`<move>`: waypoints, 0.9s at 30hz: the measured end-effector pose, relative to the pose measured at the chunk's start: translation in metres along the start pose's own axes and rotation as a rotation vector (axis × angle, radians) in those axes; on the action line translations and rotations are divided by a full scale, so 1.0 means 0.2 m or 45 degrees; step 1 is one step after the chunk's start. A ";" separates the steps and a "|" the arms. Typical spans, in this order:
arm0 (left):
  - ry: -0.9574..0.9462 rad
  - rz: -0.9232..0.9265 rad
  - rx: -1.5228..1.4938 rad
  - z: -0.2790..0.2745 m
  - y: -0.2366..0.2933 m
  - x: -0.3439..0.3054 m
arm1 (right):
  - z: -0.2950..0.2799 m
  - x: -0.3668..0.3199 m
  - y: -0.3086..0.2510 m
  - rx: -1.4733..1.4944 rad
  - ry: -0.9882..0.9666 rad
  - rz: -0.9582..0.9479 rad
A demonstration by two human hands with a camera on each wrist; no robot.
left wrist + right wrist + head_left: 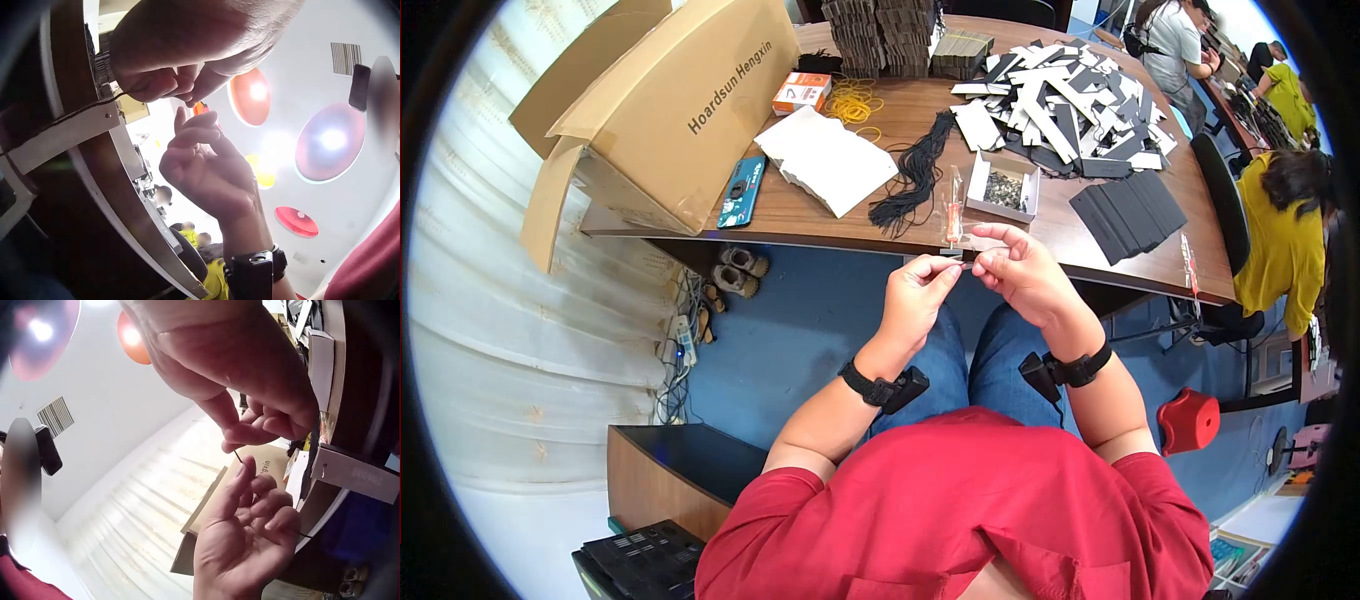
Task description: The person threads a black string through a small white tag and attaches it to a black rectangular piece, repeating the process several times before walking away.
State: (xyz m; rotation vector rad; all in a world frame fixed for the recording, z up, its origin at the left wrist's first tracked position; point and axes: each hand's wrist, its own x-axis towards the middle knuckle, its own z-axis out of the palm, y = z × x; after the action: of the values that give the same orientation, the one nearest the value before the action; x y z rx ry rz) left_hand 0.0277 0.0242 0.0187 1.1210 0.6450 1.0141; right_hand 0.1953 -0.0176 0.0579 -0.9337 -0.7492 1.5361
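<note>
My left hand (917,300) and right hand (1028,275) meet just off the table's front edge, fingertips close together. Between them runs a thin black cord (238,456): the right thumb and finger pinch one end, the left thumb and forefinger grip it below. More of the cord trails out from the left hand, in the left wrist view towards a pale strip (69,140) with a small hole near its end. Just beyond my hands are a small box of metal pieces (1032,196) and a bundle of black cords (912,185).
Black and white tags (1060,110) lie heaped at the back right, with a row of black tags (1128,215) nearer. White sheets (825,160), a phone-like blue item (742,192), yellow bands (852,100) and a large carton (670,120) stand leftward. Several people sit or stand at right.
</note>
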 end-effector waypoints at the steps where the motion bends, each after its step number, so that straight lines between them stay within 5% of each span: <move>1: -0.003 0.004 0.001 0.00 0.00 0.00 | -0.01 0.00 0.00 0.005 0.007 0.013; 27: -0.142 0.076 -0.074 0.02 0.04 -0.05 | 0.05 -0.05 0.01 -0.050 -0.088 0.059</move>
State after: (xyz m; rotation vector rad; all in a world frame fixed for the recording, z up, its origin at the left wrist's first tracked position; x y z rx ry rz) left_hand 0.0236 0.0155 0.0275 1.1428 0.4921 1.0071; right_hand 0.1864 -0.0284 0.0617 -0.9362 -0.8145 1.6058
